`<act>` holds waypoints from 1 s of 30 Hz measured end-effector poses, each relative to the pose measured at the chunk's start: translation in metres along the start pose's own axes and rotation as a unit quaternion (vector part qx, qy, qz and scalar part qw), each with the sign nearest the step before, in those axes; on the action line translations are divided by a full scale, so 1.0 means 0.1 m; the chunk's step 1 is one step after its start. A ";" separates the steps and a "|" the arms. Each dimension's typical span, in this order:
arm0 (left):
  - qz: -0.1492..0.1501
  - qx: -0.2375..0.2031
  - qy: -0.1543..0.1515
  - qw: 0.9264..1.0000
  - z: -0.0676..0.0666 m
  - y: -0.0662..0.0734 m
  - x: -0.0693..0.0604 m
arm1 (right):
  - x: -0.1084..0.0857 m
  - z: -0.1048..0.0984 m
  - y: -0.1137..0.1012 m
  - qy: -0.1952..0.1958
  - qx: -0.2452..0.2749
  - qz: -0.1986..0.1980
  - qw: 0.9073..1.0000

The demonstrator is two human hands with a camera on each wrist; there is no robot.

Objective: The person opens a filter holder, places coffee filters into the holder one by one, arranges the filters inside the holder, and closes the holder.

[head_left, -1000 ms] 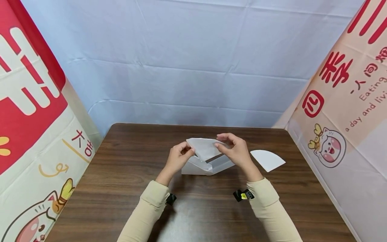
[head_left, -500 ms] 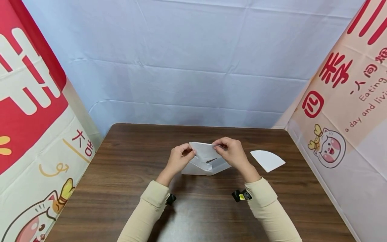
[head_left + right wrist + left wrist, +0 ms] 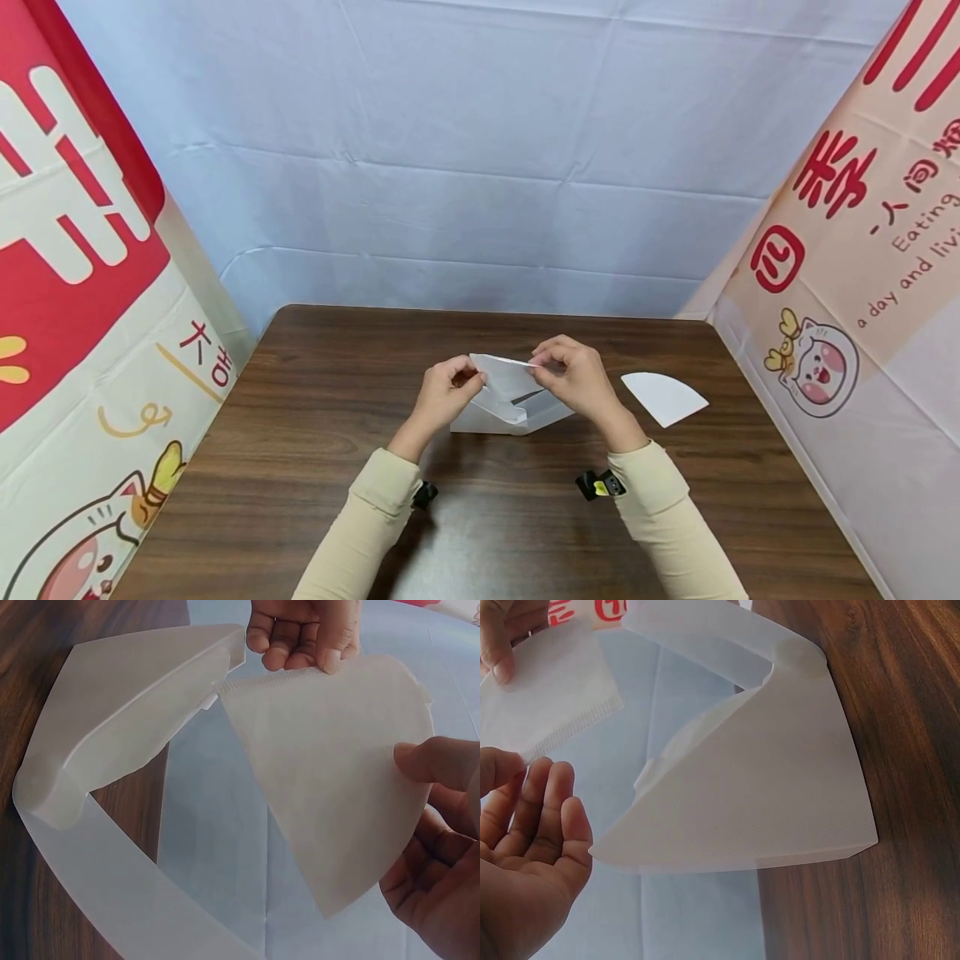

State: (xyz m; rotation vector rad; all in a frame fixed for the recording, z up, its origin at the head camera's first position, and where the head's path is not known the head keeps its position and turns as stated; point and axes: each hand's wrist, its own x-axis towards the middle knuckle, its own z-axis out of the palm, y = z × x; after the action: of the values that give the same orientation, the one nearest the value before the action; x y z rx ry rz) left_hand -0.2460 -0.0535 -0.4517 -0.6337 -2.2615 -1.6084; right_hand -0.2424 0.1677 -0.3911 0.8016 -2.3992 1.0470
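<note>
A white cone-shaped paper filter with a crimped seam is held in the air between both hands. The left hand pinches its seamed edge between thumb and fingers; the right hand pinches the curved edge opposite, thumb on the near face in the right wrist view. Just below and behind the filter in that view stands a white holder, its lid tilted open to the right. Inside the holder, some white paper shows along the slanted opening.
A flat white fan-shaped filter lies on the brown wooden table, right of the right hand. Pale blue cloth hangs behind the table, with printed cloths at both sides.
The right hand has shifted slightly left and its fingers have closed in on the filter's edge. The filter has dropped a little and turned. The left hand has barely moved.
</note>
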 end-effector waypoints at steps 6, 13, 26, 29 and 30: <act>-0.002 -0.006 0.003 1.000 0.00 -0.01 0.00 | 0.00 -0.01 0.01 -0.012 0.011 0.007 1.000; -0.021 -0.029 0.003 0.999 -0.02 -0.01 -0.03 | -0.02 -0.03 0.03 -0.026 0.021 0.015 0.999; -0.035 0.051 0.051 0.997 -0.15 -0.14 -0.15 | -0.10 0.00 0.17 -0.023 0.017 0.055 0.998; -0.055 0.051 0.048 0.996 -0.15 -0.16 -0.18 | -0.11 0.04 0.20 -0.018 0.021 0.060 0.998; -0.064 0.046 0.045 0.996 -0.15 -0.17 -0.19 | -0.11 0.06 0.20 -0.018 0.022 0.063 0.998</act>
State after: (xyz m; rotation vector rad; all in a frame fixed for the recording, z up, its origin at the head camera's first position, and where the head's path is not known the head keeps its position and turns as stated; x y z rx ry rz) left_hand -0.2387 -0.0756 -0.4699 -0.3939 -2.3355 -1.5464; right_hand -0.2477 0.1783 -0.4115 0.6964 -2.4926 1.1454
